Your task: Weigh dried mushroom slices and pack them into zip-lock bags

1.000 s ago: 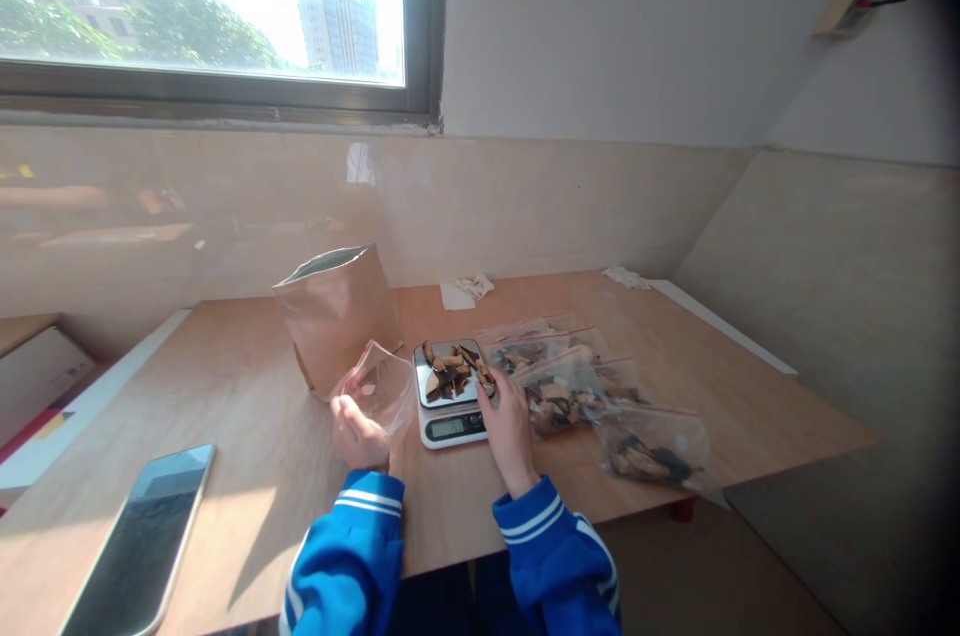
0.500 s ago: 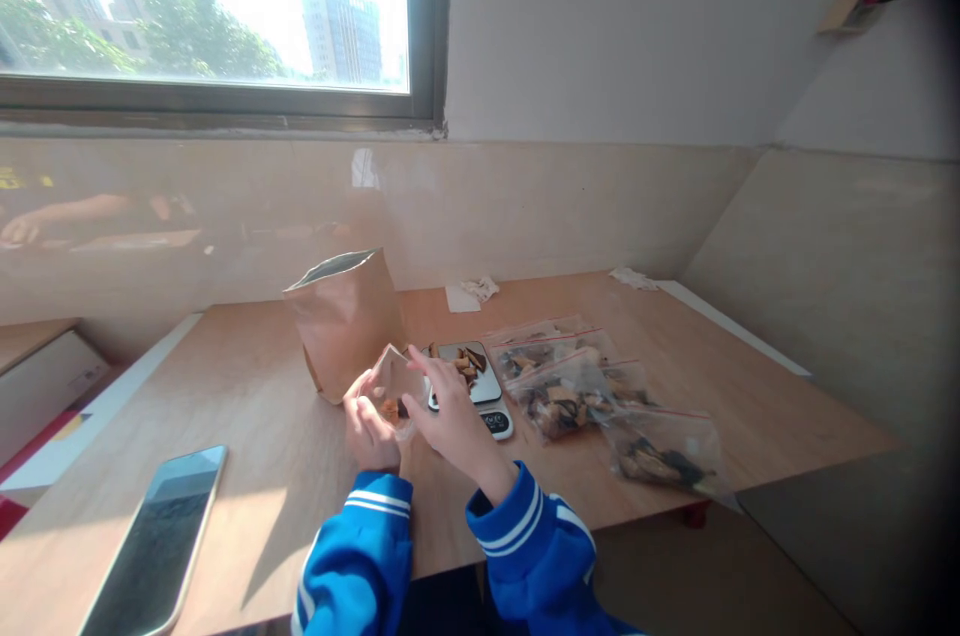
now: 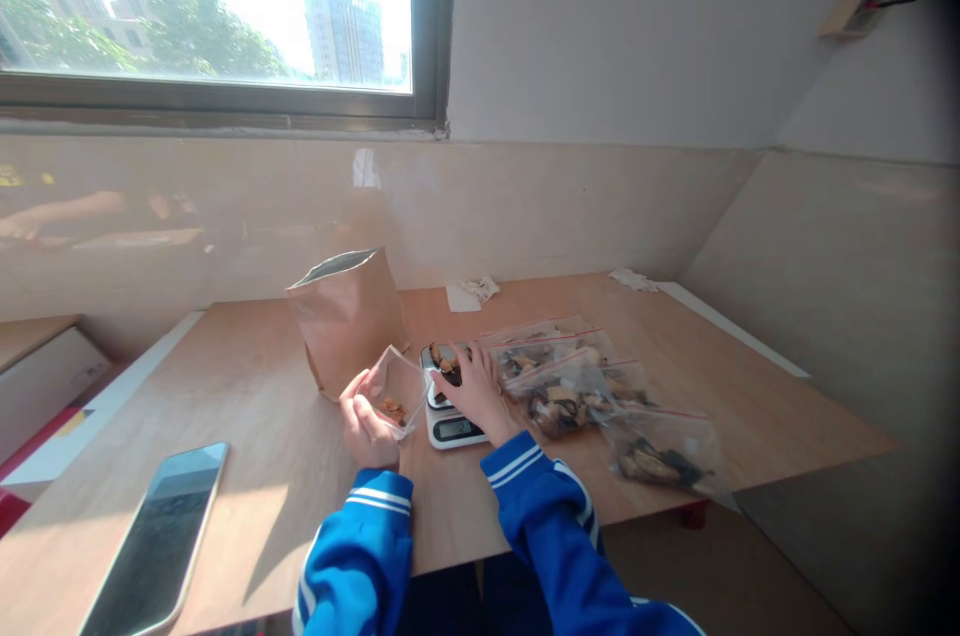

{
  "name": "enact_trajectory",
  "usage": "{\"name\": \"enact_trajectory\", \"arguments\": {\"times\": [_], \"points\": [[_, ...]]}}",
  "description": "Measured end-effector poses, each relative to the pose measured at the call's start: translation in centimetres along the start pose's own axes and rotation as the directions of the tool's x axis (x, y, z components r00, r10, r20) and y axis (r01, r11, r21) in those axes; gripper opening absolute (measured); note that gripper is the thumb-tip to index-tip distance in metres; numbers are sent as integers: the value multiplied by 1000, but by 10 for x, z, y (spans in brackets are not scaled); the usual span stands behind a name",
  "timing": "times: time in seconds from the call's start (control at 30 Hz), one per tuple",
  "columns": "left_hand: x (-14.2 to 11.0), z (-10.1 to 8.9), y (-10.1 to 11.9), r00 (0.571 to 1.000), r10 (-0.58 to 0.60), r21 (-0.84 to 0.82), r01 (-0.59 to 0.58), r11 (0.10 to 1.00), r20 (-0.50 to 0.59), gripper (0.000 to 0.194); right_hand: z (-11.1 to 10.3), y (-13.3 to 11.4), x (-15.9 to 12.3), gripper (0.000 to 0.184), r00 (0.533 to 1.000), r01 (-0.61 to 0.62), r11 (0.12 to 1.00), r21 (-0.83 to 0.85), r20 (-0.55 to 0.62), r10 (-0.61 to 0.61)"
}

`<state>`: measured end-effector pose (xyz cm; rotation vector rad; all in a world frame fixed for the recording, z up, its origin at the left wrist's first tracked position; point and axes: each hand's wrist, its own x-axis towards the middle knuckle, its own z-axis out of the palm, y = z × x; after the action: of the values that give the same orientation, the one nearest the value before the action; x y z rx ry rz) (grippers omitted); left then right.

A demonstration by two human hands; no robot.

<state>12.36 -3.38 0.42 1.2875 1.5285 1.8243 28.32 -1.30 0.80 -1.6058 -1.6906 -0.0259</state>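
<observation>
My left hand [image 3: 366,428] grips a small clear plastic bag [image 3: 394,388], held open beside the scale, with a few brown dried pieces at its bottom. A small digital kitchen scale [image 3: 450,428] stands in the middle of the wooden table [image 3: 255,416], with dark and brown dried pieces [image 3: 442,358] on its tray. My right hand [image 3: 476,386] lies over the tray, fingers curled round those pieces. Both sleeves are blue with white stripes.
A brown paper pouch [image 3: 346,316] stands open behind the scale. Several filled zip bags [image 3: 592,396] lie to the right. A phone [image 3: 150,536] lies face up at front left. Crumpled paper scraps [image 3: 469,293] sit near the wall.
My right hand took pieces from the scale, brought them to the open bag half a second ago, and has gone back over the scale tray. The bag now holds pieces.
</observation>
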Motion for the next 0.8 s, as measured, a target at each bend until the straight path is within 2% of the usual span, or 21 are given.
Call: {"name": "enact_trajectory", "arguments": {"times": [0.07,0.17,0.27,0.37,0.47,0.57,0.8], "points": [[-1,2,4,999,29,-41,-30,999,-31,43,6,1,-1,58,1000,-8,998,-57,28,10],[-2,5,7,994,68,-100,-76,992,-80,44,10,0,-4,43,998,-27,993,-111,47,33],[-3,8,8,987,95,-176,-118,977,-132,43,9,1,-6,26,998,-48,993,-106,33,52],[-4,9,9,977,130,-266,-172,948,-169,39,7,2,-5,20,997,-75,994,-75,9,76],[-5,8,9,973,158,-287,-201,937,-165,38,7,4,0,15,996,-81,994,-69,15,83],[-5,8,8,974,154,-286,-197,938,-165,38,7,6,8,12,996,-82,995,-58,30,84],[-4,8,11,984,96,-291,-136,947,-149,40,13,19,26,12,995,-83,993,79,-51,88]]}}
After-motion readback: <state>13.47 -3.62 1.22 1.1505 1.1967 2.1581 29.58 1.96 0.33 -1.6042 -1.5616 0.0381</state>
